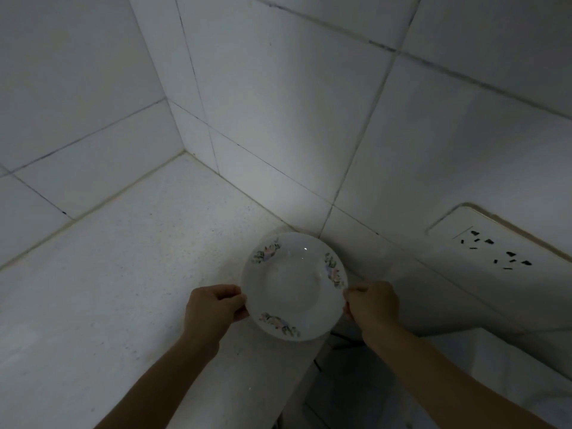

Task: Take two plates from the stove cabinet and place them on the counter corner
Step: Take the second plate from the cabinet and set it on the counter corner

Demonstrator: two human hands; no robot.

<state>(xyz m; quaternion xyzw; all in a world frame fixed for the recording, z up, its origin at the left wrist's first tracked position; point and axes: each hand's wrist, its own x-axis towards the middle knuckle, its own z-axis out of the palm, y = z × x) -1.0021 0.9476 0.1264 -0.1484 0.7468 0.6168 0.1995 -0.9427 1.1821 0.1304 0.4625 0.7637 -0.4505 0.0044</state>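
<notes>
Both hands grip one floral plate (294,286) by its rim — left hand (213,308), right hand (371,305) — over the table (123,258) corner, by tiled walls.

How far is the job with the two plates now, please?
Done: a plate has reached the counter corner. In hand: the left hand and right hand grip its opposite rims; whether it rests down, or is a stack of two, I cannot tell. Left: releasing it, perhaps fetching a second.

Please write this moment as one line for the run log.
left hand: grip on plate rim | right hand: grip on opposite rim | plate: over counter corner, contact unclear
</notes>
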